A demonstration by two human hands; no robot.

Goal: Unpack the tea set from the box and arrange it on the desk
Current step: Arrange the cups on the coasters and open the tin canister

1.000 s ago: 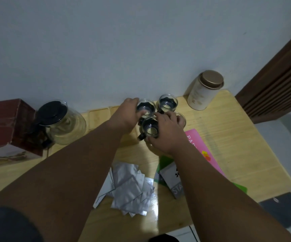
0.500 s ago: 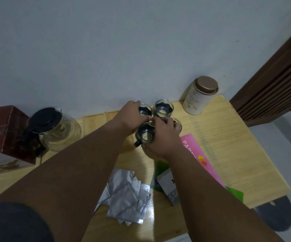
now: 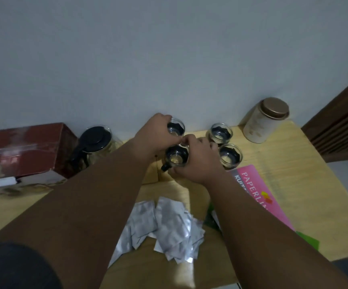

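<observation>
Upright glass teacup, black handle pointing near-left, gripped at the right hand's left; the left hand grips a second cup just beyond.

Bare worktop lies open at the right, past the pink booklet. Two loose cups and a tin crowd the back right corner; teapot and box block the back left; foil sachets cover the near middle.

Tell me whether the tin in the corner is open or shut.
Shut: the tin stands upright with its brown lid seated on top.
</observation>
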